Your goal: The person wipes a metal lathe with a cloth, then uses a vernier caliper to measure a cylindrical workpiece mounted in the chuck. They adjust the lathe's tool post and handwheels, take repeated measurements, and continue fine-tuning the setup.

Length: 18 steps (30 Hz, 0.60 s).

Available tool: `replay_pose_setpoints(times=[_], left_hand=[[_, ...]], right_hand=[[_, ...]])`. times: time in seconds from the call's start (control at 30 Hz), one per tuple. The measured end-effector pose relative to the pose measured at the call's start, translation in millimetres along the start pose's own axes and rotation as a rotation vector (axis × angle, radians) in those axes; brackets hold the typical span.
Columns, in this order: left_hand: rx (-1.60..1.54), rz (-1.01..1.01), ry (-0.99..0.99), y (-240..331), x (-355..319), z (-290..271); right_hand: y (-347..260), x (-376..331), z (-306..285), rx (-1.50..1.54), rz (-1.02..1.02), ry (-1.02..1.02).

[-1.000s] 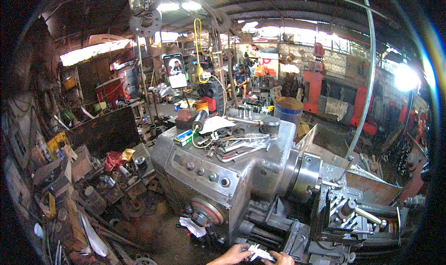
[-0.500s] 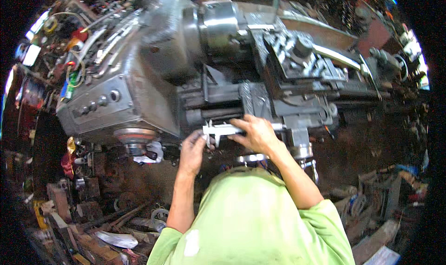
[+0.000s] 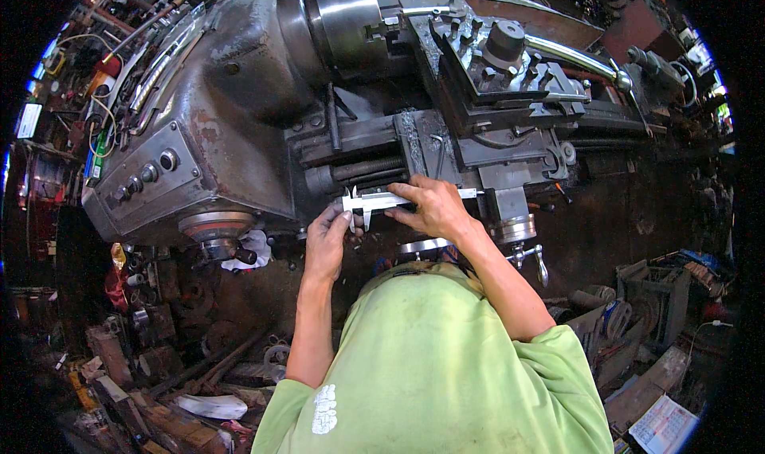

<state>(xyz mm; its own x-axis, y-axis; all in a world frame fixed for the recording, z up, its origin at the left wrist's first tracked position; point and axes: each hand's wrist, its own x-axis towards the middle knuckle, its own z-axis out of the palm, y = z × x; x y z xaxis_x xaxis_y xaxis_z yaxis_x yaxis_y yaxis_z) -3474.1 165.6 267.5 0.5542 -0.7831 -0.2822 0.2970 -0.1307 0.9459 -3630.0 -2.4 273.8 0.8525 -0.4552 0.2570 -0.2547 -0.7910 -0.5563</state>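
Note:
My right hand (image 3: 440,210) is wrapped round the beam of a silver vernier caliper (image 3: 378,201), held level in front of the lathe bed. The caliper's jaws point left, and the thin end of its beam sticks out past my right hand. My left hand (image 3: 325,235) is closed at the jaw end, with thumb and fingers pinched together there. Something small and pale shows by these fingertips, too small to tell apart from the jaws. Close behind my hands, the lathe carriage (image 3: 458,155) carries an Allen-key-shaped rod and metal shavings.
A lathe headstock (image 3: 231,95) with a control panel stands left, its chuck (image 3: 349,24) at the back. The tool post (image 3: 504,44) and its long handle lie back right. A crank handwheel (image 3: 514,229) juts out by my right forearm. Scrap and boxes crowd both lower sides.
The view has shifted and become sharper, so the lathe sits slightly higher and further left. Both hands keep their hold at the caliper, with little change of pose.

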Motion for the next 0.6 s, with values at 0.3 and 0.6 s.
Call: replay_pose_setpoints(times=[0.3,0.6], left_hand=[[-0.017,-0.002,0.009,-3.9,-0.1,-1.3],[-0.019,-0.050,0.027,-7.2,0.6,-4.4]], right_hand=[[0.1,-2.4,2.8,0.007,-0.007,-0.006],[1.9,-4.3,4.1,0.010,0.022,-0.050]])
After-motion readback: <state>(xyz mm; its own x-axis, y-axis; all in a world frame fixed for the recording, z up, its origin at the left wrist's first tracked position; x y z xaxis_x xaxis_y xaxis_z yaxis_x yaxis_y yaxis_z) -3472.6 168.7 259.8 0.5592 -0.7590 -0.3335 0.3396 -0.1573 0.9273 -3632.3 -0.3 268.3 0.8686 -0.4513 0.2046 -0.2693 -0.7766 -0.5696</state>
